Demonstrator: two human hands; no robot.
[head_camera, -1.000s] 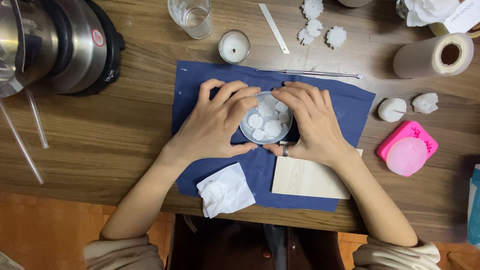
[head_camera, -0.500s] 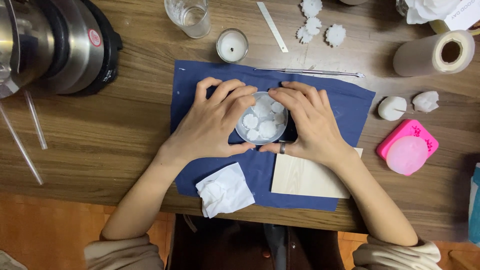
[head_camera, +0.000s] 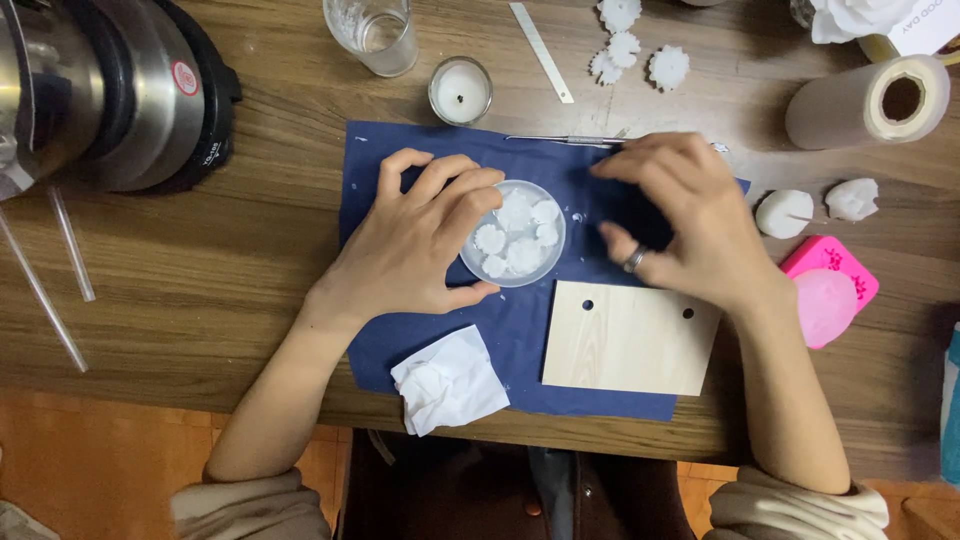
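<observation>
One round clear mould (head_camera: 514, 234) is seen near the middle of the blue cloth (head_camera: 380, 160), lying flat, open side up — being round, it has no long side. About five small white flower shapes can be counted inside it. It is gripped at its left rim by the left hand (head_camera: 415, 245), fingers on top and thumb below. The right hand (head_camera: 680, 220) is lifted just to the right of the mould, fingers spread, nothing held. Three more white wax flowers (head_camera: 635, 45) are seen at the top, and one small candle (head_camera: 460, 90). One wooden board (head_camera: 628, 338) with two holes lies near the table's front edge — one crumpled tissue (head_camera: 448, 380) beside it. Some bare cloth is left between mould and board.
</observation>
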